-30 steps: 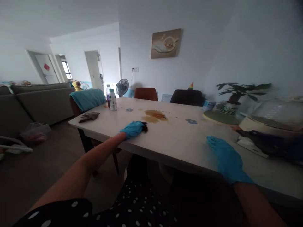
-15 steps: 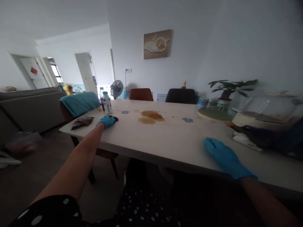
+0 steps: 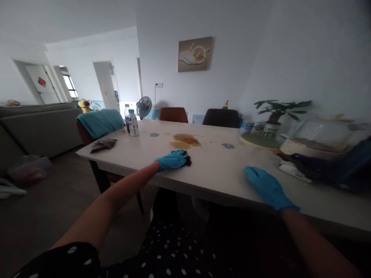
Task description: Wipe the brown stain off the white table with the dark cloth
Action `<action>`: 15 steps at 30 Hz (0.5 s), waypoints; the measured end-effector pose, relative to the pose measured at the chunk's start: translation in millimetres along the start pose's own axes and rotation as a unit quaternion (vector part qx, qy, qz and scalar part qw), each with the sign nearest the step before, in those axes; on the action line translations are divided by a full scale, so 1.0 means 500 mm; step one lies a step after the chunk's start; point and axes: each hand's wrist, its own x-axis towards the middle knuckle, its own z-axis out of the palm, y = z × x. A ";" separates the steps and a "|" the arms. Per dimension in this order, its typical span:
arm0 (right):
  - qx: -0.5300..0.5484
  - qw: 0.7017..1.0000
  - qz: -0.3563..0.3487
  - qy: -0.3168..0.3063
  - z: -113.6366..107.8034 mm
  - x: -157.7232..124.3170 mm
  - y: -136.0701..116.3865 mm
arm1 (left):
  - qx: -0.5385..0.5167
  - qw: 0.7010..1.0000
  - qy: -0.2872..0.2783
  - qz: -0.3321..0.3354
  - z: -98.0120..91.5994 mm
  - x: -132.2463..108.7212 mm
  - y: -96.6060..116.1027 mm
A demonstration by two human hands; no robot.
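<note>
My left hand (image 3: 173, 160), in a blue glove, presses a dark cloth (image 3: 188, 158) onto the white table (image 3: 214, 166), just in front of a yellow-orange flower print (image 3: 187, 139). The cloth shows only beyond the fingertips. On the right, my right hand (image 3: 266, 186), gloved in blue too, rests near the table's front edge; its fingers lie flat, with nothing seen in them. A crumpled grey-brown cloth (image 3: 103, 144) lies at the left end of the table. Two bottles stand behind it, a white one (image 3: 133, 123) and a purple one (image 3: 127, 117).
A potted plant (image 3: 269, 128) on a green round mat (image 3: 255, 140), a clear-lidded appliance (image 3: 315, 135) and a dark blue object (image 3: 353, 166) occupy the right side. A chair with a teal towel (image 3: 102, 121) stands left. Two chairs and a fan (image 3: 144, 107) are behind.
My left hand has slid right along the table with the dark cloth, from near the bottles to in front of the flower print. My right hand stays about where it was.
</note>
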 end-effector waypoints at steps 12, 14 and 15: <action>-0.020 0.996 -0.077 0.028 -0.014 -0.012 0.062 | -0.007 0.994 -0.015 0.112 0.048 0.189 0.370; -0.014 0.996 -0.076 0.038 -0.020 -0.016 0.057 | -0.005 0.993 -0.012 0.121 0.048 0.174 0.358; -0.010 0.997 -0.072 0.037 -0.023 -0.018 0.053 | -0.003 0.992 -0.011 0.126 0.050 0.161 0.344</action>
